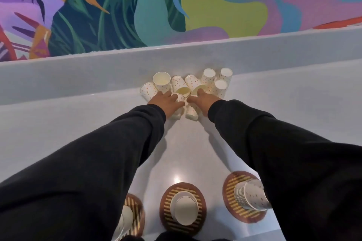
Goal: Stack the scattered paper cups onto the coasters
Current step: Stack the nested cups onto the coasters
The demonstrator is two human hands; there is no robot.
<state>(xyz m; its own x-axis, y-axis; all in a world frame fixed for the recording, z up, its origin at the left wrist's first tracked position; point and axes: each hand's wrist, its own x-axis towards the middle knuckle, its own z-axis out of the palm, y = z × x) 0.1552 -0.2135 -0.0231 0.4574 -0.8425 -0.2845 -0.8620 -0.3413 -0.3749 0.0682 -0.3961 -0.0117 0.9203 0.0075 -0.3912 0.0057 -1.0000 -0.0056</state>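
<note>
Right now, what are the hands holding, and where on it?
Each grips one dotted cup by its side wall: left hand on the left cup, right hand on the right cup. Lifted or not, cannot tell.

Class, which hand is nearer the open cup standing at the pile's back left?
Left. The left hand lies just in front of that cup, fingers near its base; the right hand is farther right, among other cups.
</note>
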